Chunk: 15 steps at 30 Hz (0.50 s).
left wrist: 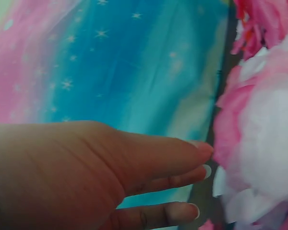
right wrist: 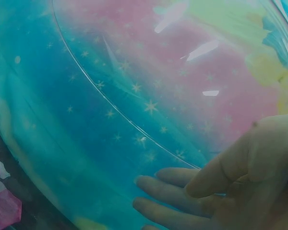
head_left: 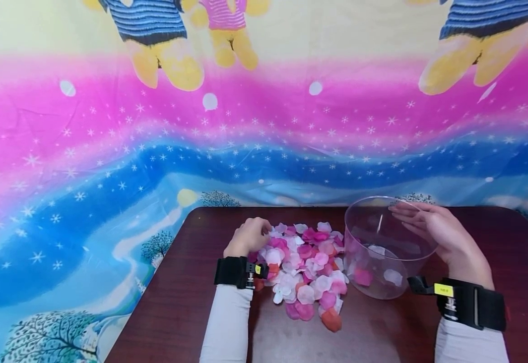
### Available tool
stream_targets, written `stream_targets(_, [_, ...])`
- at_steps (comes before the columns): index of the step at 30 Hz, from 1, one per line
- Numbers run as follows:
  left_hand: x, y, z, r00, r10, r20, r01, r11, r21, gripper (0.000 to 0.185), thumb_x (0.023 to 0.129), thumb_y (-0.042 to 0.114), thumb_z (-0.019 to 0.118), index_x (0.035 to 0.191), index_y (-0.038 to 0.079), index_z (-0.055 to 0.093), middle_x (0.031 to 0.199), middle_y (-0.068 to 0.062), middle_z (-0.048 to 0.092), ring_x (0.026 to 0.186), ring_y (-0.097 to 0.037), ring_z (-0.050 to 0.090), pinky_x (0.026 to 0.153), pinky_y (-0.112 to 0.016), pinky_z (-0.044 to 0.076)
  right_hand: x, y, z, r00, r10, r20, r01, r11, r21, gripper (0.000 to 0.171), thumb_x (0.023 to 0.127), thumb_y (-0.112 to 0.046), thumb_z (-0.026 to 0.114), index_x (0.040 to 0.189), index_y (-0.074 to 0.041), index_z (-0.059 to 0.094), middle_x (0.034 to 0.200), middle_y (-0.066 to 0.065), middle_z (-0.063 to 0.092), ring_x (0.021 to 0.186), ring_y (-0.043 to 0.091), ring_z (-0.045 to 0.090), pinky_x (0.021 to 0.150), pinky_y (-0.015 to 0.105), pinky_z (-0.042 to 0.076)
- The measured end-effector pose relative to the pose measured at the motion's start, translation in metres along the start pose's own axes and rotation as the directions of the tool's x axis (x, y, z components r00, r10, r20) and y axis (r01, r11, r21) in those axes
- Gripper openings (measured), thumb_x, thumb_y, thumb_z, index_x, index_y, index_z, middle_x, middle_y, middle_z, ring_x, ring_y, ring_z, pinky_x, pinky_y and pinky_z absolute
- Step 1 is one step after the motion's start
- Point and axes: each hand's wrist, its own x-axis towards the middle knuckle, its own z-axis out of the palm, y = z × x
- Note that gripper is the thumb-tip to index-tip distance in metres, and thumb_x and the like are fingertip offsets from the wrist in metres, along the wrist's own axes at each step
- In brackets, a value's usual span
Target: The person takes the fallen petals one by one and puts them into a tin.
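Observation:
A loose heap of fabric-like petals (head_left: 307, 267) in pink, white and orange-red lies mid-table. At its far left edge is my left hand (head_left: 248, 237). In the left wrist view, the thumb and fingers (left wrist: 168, 153) reach out fairly straight beside the petals, with nothing seen between them. Right of the heap stands a clear plastic tub (head_left: 359, 252) with a wide round rim. A few pink and white petals show in it or through its wall. My right hand (head_left: 441, 229) touches the tub's right side near the rim, its fingers extended. The exact contact is unclear through the plastic.
The dark reddish-brown table (head_left: 173, 307) has rounded far corners. Behind it hangs a printed cloth (head_left: 264, 116) with snowflakes and bears. Each wrist wears a black strap (head_left: 474, 305) with a small camera mount.

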Motion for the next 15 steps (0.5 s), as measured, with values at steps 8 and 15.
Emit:
stream_targets(8, [0.0036, -0.0018, 0.0073, 0.999, 0.001, 0.034, -0.002, 1.000, 0.029, 0.019, 0.094, 0.007, 0.070, 0.112, 0.011, 0.076, 0.100, -0.004, 0.070, 0.089, -0.020, 0.062, 0.081, -0.044, 0.054, -0.0009, -0.0010, 0.0004, 1.000, 0.006, -0.003, -0.006, 1.000, -0.006, 0.052, 0.108, -0.006, 0.023, 0.158, -0.002, 0.034, 0.133, -0.013, 0.063, 0.114, -0.008, 0.061, 0.094, 0.017, 0.049])
stream_targets(15, [0.0016, 0.0003, 0.0028, 0.999, 0.031, 0.030, -0.030, 0.999, -0.013, 0.010, 0.092, 0.007, 0.072, 0.095, 0.015, 0.078, 0.089, 0.002, 0.069, 0.080, -0.017, 0.060, 0.076, -0.042, 0.052, -0.0017, -0.0014, 0.0004, 1.000, -0.005, 0.000, 0.005, 1.000, 0.005, 0.052, 0.107, -0.005, 0.023, 0.158, 0.000, 0.034, 0.132, -0.013, 0.063, 0.114, -0.008, 0.061, 0.094, 0.017, 0.049])
